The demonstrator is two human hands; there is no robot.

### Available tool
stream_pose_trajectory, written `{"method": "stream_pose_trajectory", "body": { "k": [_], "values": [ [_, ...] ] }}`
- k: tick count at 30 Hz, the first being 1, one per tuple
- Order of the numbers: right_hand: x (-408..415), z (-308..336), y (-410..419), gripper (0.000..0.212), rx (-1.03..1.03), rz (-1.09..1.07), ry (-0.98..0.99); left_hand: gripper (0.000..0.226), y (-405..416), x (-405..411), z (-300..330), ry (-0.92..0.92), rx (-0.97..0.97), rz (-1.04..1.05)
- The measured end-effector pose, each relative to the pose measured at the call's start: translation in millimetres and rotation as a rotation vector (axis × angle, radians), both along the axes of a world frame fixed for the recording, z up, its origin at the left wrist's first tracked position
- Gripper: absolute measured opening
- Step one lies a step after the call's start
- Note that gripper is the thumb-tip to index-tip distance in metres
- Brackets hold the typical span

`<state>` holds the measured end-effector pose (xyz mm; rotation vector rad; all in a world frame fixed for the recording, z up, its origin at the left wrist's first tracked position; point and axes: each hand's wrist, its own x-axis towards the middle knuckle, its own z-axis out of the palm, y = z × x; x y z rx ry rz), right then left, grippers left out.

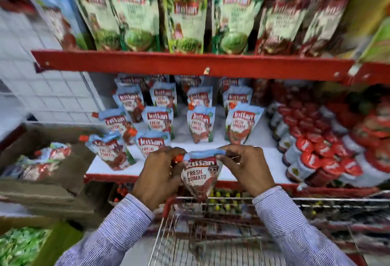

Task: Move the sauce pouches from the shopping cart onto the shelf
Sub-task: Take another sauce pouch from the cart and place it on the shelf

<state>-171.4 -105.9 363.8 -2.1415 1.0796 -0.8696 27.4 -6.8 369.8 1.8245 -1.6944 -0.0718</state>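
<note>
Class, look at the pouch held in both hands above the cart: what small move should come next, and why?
Probably carry the pouch forward and stand it on the white shelf, in the bare spot at the front of the rows. Both the left hand and the right hand grip its top edge, it hangs upright over the cart, and the shelf's pouches stand the same way.

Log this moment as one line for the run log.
both hands: left, right | holding tomato pouch upright | above cart | shelf gap ahead

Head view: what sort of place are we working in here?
Most likely a grocery store aisle: red shelves stocked with rows of tomato sauce pouches, and a wire shopping cart below the hands.
</note>
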Motion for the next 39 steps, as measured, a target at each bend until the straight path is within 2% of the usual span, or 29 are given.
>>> {"method": "stream_pose_trajectory", "body": {
  "k": [5, 12, 16, 35, 39],
  "values": [
    [15, 13, -27, 0.012, 0.002, -0.043, -0.022, 0.011, -46, 7, 10, 0.013, 0.020, 0.035],
    [32, -7, -59, 0.014, 0.048, -0.087, 0.039, 0.018, -86, 16, -11, 0.028, 0.073, 0.060],
    [34, -22, -61, 0.016, 0.071, -0.100, 0.094, 0.019, -89, 13, -24, 0.043, 0.126, 0.085],
    [40, -28, -73, 0.014, 0.060, -0.138, 0.091, 0.013, -100, 15, -29, 0.102, 0.112, 0.092],
    [38, -31, -75, 0.014, 0.066, -0.144, 0.096, 0.018, -102, 14, -27, 0.150, 0.152, 0.091]
  ]
}}
